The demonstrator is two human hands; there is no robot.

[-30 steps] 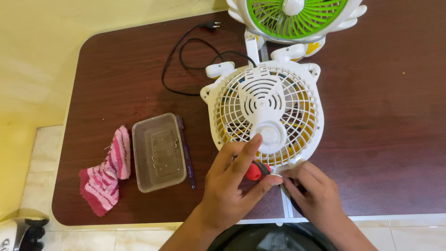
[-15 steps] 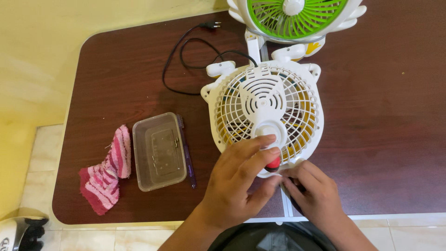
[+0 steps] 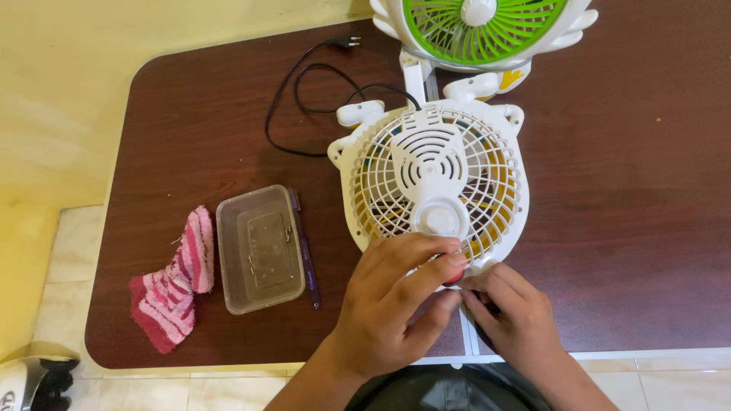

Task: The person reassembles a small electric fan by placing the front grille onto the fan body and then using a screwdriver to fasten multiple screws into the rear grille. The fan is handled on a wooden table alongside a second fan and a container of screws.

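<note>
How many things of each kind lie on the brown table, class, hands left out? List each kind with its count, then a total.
Fans: 2, a white and yellow one and a green one
Power cord: 1
Clear plastic box: 1
Purple pen: 1
Pink striped cloth: 1
Red-handled tool: 1
Total: 7

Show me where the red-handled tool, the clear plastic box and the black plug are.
red-handled tool [image 3: 454, 277]: head view, red handle tip between the fingers.
clear plastic box [image 3: 260, 249]: head view, middle of its lid.
black plug [image 3: 339, 42]: head view, plug body.
</note>
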